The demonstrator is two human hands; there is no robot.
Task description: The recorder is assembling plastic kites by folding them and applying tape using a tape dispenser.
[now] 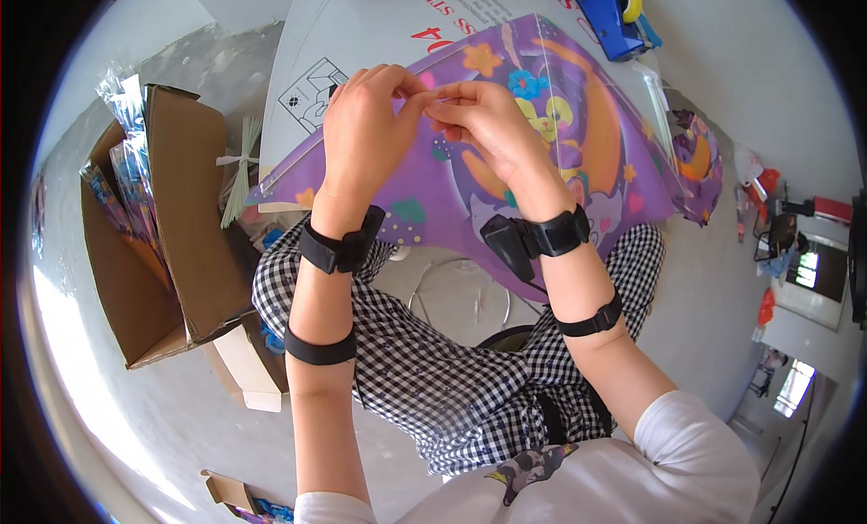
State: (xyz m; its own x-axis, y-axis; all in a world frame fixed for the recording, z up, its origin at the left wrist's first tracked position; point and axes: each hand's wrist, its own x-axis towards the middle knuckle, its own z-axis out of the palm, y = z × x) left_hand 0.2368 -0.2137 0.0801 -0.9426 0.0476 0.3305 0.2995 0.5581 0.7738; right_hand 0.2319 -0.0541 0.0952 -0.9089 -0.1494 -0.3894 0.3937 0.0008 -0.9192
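A purple kite (420,221) printed with a cartoon animal, orange stars and flowers lies spread across the table and hangs over its near edge. Thin straight rods run along its upper edges and down its middle. Above its upper left edge my left hand (366,117) and my right hand (492,131) meet, fingertips nearly touching. Both have thumb and fingers pinched together. Whatever sits between the fingertips is too small or hidden to name. Black straps circle both of my wrists and forearms.
A blue tape dispenser (607,18) with yellow tape stands at the table's far right. On the left, an open cardboard box (203,217) holds wrapped colourful packages. Beside it is a tied bundle of pale thin sticks (242,167). Another purple printed piece (700,167) hangs at the right.
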